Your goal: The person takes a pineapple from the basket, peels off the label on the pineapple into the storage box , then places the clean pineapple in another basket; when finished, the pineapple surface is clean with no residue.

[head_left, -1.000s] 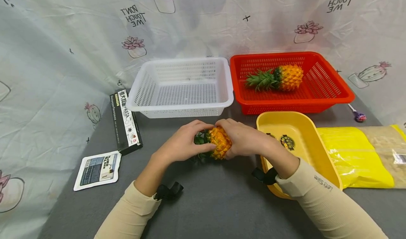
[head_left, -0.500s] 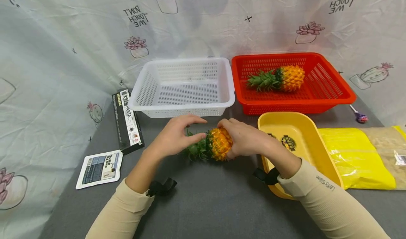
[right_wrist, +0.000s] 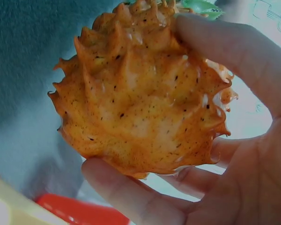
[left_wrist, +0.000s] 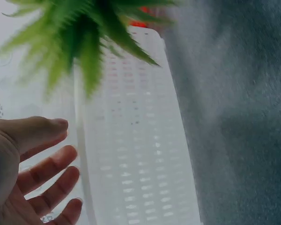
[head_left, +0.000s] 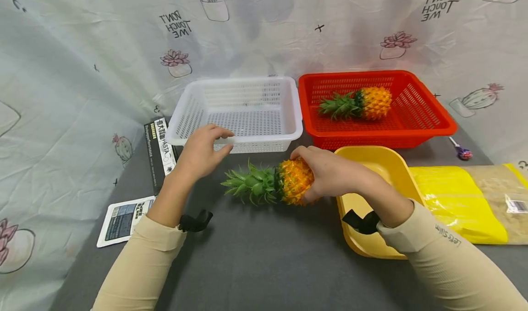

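Observation:
My right hand (head_left: 332,173) grips the round orange body of a small pineapple (head_left: 295,181), its green leafy crown pointing left. In the right wrist view, fingers and thumb curl round the spiky base of the pineapple (right_wrist: 140,98). My left hand (head_left: 202,152) holds nothing; its thumb and fingers are apart, left of the crown and overlapping the near rim of the white basket (head_left: 243,140). Blurred crown leaves (left_wrist: 84,42) hang across the top of the left wrist view, and the left hand (left_wrist: 33,164) shows relaxed fingers there.
A second pineapple (head_left: 374,103) lies in the red basket (head_left: 381,135) at the back right. Beside my right forearm sits a yellow tray (head_left: 365,154). Further right are a yellow packet (head_left: 453,201) and a lollipop (head_left: 464,153). A pasta box (head_left: 154,157) and white pouch (head_left: 123,221) lie left.
My left hand has let go of the pineapple's crown and moved left and away from me. The right hand keeps hold of the pineapple, which has shifted slightly right, its crown now uncovered.

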Demonstrator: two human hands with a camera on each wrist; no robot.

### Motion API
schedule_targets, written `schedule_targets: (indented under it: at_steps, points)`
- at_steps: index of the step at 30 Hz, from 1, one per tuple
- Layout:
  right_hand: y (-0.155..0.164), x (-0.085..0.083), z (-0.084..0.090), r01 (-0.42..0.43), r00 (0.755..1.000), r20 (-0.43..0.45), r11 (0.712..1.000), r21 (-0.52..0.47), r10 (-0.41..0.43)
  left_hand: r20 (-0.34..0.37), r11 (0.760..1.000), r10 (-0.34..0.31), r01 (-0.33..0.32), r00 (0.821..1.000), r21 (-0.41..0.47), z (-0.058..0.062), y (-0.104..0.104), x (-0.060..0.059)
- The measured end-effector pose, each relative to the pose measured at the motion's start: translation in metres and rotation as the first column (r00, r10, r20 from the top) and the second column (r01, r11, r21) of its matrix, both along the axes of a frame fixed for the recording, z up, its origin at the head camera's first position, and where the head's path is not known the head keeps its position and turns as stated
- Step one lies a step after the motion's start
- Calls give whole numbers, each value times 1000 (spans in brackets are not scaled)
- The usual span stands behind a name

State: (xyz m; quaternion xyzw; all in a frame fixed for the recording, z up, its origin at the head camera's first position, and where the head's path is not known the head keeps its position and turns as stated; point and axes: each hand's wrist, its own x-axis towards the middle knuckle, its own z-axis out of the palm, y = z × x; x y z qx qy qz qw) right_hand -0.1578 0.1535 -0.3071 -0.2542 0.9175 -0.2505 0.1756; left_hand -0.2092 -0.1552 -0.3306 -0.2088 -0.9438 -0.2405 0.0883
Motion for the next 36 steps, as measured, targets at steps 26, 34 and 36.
schedule_targets:
  at_steps: [26, 34, 36]
  points:
    - [57, -1, 78, 89, 995, -48, 993, 74, -85, 40, 995, 11, -6, 999, -100, -1, -7, -18]
    - [85, -14, 94, 118, 985, -140, 987, 106, -102, 55, 994, 9, -3, 998, -105, 1, -8, -19]
    - [93, -19, 96, 133, 982, -150, 986, 105, -116, 59, 994, 7, -1, 998, -108, 2, -8, -19]
